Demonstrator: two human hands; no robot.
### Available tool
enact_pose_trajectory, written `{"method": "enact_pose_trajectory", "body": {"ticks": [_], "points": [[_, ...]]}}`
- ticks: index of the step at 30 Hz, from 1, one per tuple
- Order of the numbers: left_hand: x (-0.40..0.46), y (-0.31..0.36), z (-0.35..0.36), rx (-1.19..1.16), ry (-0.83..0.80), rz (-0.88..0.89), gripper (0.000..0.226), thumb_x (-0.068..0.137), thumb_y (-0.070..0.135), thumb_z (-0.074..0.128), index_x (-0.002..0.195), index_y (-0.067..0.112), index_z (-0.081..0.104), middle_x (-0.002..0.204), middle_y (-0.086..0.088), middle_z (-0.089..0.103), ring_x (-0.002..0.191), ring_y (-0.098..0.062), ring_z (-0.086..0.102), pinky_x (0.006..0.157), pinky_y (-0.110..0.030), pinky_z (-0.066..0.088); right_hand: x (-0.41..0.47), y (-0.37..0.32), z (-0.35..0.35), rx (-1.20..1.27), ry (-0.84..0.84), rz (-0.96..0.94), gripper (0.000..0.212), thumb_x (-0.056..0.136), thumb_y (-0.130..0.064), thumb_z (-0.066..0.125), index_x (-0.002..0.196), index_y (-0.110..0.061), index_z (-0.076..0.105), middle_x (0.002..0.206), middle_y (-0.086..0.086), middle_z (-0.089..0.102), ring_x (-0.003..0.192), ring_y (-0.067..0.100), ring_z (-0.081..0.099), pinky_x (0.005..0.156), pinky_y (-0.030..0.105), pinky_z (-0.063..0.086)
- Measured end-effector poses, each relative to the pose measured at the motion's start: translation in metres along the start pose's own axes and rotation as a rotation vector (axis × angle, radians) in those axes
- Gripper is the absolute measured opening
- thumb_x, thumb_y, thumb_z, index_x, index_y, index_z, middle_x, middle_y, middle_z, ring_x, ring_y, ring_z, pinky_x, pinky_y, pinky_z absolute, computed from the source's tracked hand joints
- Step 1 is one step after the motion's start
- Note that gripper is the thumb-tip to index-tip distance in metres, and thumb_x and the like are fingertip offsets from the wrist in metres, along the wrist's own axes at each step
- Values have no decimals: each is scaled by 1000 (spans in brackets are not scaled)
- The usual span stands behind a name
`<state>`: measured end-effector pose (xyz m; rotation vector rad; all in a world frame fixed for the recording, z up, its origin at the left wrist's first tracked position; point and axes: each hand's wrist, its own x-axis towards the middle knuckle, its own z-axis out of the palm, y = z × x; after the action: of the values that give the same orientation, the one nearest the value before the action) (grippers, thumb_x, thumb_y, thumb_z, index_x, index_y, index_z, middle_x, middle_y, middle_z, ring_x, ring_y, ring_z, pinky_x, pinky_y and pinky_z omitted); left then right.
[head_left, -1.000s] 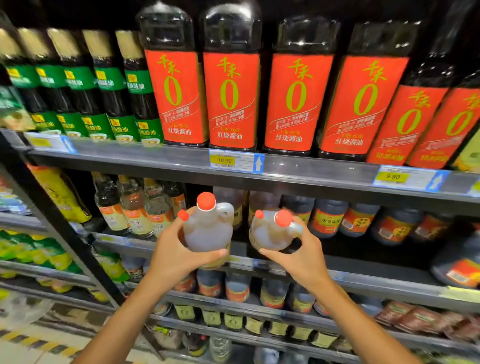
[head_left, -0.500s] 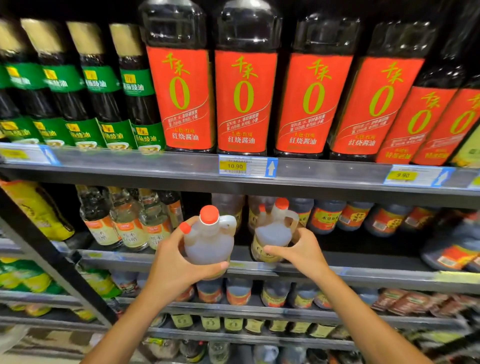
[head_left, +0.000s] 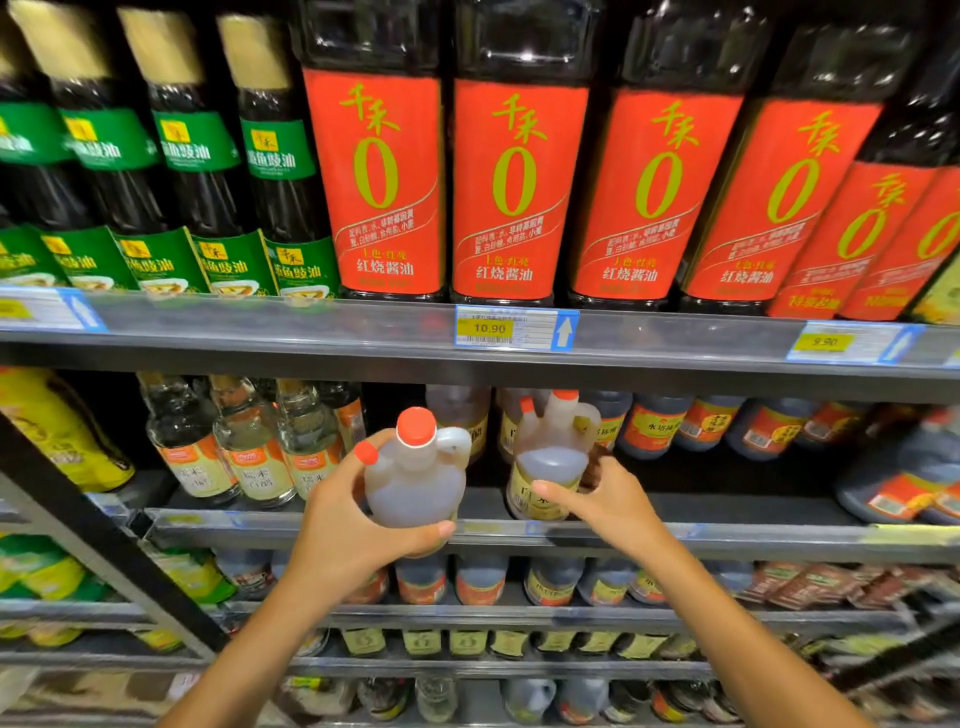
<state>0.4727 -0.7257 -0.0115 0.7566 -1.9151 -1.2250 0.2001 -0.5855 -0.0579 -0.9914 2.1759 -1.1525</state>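
Observation:
My left hand grips a cloudy plastic jug with an orange cap, held in front of the middle shelf's front edge. A second jug of the same kind, with a yellow label, stands upright on the middle shelf. My right hand holds this second jug low down, thumb across its label and fingers behind it.
Tall dark bottles with red labels and green-labelled ones fill the top shelf. Clear glass bottles stand left of the jugs, dark round jugs behind and to the right. A black shelf upright slants at left. Lower shelves hold several more bottles.
My right hand carried its jug forward onto the middle shelf and stood it upright. The left hand kept its jug in about the same place.

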Motion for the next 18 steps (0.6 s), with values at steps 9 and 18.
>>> {"method": "enact_pose_trajectory", "body": {"ticks": [9, 18], "points": [[8, -2, -3, -4, -27, 4, 89, 39, 48, 96, 121, 34, 62, 113, 19, 69, 105, -1, 66, 76, -15, 54, 6, 28, 8, -213, 23, -57, 85, 64, -91, 61, 115, -24, 64, 109, -10, 75, 98, 8, 71, 85, 43, 59], [14, 4, 2, 4, -40, 24, 85, 42, 40, 99, 119, 33, 62, 113, 23, 69, 106, -2, 66, 79, -18, 55, -37, -11, -31, -643, 291, -269, 45, 83, -70, 58, 102, -32, 72, 88, -18, 75, 85, 2, 71, 71, 34, 60]]}}
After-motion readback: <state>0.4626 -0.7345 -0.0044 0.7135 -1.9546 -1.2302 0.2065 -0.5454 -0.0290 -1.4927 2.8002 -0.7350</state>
